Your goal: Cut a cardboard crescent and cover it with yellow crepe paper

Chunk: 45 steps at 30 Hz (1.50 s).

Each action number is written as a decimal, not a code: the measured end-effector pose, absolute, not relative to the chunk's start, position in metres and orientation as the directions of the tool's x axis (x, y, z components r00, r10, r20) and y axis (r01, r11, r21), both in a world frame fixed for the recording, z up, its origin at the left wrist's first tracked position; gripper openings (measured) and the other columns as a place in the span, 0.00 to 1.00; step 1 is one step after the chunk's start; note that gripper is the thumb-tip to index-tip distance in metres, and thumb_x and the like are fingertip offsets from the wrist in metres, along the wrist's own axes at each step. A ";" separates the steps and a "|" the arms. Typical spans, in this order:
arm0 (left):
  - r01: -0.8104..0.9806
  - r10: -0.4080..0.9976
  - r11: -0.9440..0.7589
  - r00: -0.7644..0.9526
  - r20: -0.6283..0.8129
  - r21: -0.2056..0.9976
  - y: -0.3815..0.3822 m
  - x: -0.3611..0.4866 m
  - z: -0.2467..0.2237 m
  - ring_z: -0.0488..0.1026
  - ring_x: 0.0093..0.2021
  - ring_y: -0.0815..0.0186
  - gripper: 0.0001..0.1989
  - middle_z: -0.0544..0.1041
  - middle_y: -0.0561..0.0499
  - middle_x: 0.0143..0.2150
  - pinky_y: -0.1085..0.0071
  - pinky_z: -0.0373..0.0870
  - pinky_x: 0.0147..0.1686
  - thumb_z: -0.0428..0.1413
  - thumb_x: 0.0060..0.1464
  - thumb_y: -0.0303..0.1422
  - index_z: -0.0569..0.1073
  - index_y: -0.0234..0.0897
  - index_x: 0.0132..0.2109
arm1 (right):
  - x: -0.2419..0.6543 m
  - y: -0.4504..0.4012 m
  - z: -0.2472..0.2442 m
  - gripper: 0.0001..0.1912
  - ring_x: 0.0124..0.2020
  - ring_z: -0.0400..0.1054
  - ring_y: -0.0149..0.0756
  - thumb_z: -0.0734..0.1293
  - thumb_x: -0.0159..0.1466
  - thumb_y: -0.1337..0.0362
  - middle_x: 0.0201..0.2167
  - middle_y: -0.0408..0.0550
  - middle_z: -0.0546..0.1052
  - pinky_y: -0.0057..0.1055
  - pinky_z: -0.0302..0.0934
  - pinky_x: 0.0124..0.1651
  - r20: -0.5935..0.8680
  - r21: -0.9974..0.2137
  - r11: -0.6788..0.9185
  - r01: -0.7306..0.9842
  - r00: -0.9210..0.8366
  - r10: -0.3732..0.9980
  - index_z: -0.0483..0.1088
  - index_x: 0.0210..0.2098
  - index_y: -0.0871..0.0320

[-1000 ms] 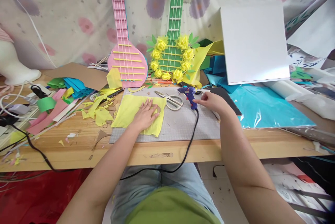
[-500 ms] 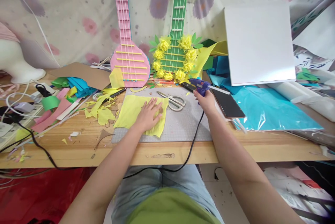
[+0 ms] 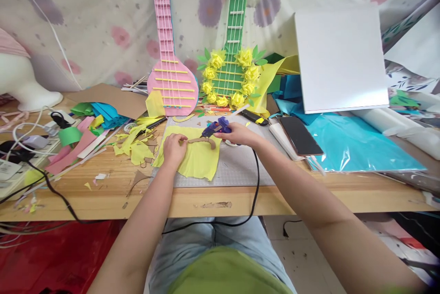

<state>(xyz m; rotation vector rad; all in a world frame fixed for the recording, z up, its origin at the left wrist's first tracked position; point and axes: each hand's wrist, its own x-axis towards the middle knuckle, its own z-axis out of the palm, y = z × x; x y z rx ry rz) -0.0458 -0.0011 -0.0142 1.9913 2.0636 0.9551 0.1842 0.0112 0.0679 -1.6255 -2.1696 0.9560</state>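
My right hand (image 3: 237, 134) is closed around a blue glue gun (image 3: 218, 126), whose nozzle points left and down over a curved brown cardboard strip (image 3: 208, 141). The strip lies on a sheet of yellow crepe paper (image 3: 197, 163). At the strip's left end, my left hand (image 3: 175, 148) pinches it with the fingertips. Beneath the paper is a grey cutting mat (image 3: 240, 170). The scissors are mostly hidden behind my right hand and the glue gun.
Behind stand a pink paper guitar (image 3: 173, 84) and a green one (image 3: 227, 78) with yellow flowers. Paper scraps (image 3: 137, 151) lie left; a phone (image 3: 300, 135), utility knife (image 3: 255, 118) and blue wrapped sheet (image 3: 364, 147) lie right. The gun's black cord (image 3: 257, 184) hangs over the edge.
The glue gun has moved left in my right hand, over the yellow paper. My left hand has shifted left from lying flat to pinching the brown strip, which now shows on the paper.
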 end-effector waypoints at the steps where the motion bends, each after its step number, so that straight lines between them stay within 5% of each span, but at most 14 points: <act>1: 0.855 0.935 -0.061 -0.131 0.330 0.514 -0.001 -0.045 -0.015 0.68 0.39 0.61 0.05 0.73 0.49 0.34 0.65 0.63 0.42 0.54 0.48 0.30 0.75 0.38 0.33 | 0.177 0.014 0.066 0.25 0.24 0.64 0.29 0.62 0.53 0.43 0.26 0.46 0.74 0.25 0.55 0.26 -0.157 -0.619 0.182 0.764 -0.347 0.924 0.71 0.35 0.59; 29: 0.855 0.950 0.051 -0.200 0.239 0.516 -0.002 -0.040 -0.011 0.68 0.41 0.58 0.08 0.73 0.48 0.35 0.62 0.63 0.44 0.55 0.45 0.36 0.76 0.41 0.33 | 0.142 0.030 0.060 0.28 0.36 0.70 0.38 0.59 0.55 0.40 0.27 0.48 0.78 0.27 0.57 0.33 -0.174 -0.468 0.273 0.841 -0.390 0.904 0.69 0.40 0.58; 35: 0.860 0.949 0.056 -0.203 0.241 0.507 -0.002 -0.040 -0.011 0.68 0.40 0.58 0.08 0.73 0.47 0.35 0.62 0.63 0.44 0.54 0.45 0.36 0.76 0.41 0.33 | 0.147 0.032 0.058 0.30 0.37 0.69 0.39 0.59 0.54 0.38 0.37 0.50 0.77 0.27 0.56 0.33 -0.134 -0.422 0.281 0.862 -0.366 0.921 0.70 0.41 0.57; 45: 0.860 0.946 0.065 -0.215 0.243 0.507 -0.002 -0.039 -0.011 0.68 0.41 0.58 0.07 0.73 0.48 0.35 0.62 0.63 0.44 0.55 0.45 0.35 0.76 0.41 0.32 | 0.160 0.033 0.059 0.29 0.32 0.70 0.37 0.59 0.54 0.39 0.30 0.50 0.77 0.28 0.56 0.31 -0.176 -0.433 0.230 0.872 -0.332 0.927 0.71 0.37 0.58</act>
